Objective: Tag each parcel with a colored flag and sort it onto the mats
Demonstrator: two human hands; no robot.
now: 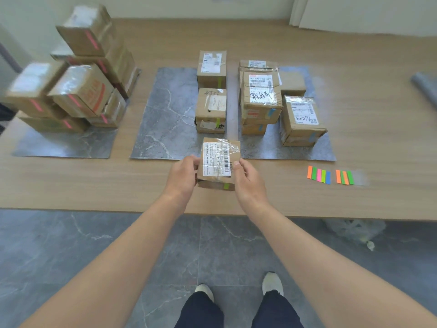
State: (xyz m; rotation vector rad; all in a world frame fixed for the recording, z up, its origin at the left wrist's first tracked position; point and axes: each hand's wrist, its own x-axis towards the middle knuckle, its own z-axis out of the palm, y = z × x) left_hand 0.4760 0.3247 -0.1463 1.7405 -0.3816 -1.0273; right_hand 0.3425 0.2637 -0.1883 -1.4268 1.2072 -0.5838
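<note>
I hold a small cardboard parcel with a white label on top and a green flag on its front face. My left hand grips its left side and my right hand grips its right side. It hovers over the table near the front edge of the middle grey mat. Two green-flagged parcels stand on that mat. The left mat carries several pink-flagged parcels. On the right mat are several blue-flagged parcels.
Two sets of colored flags in orange, green, pink and blue lie on the wooden table to the right of my hands. A rolled grey mat lies at the far right edge. Below the table is grey tiled floor.
</note>
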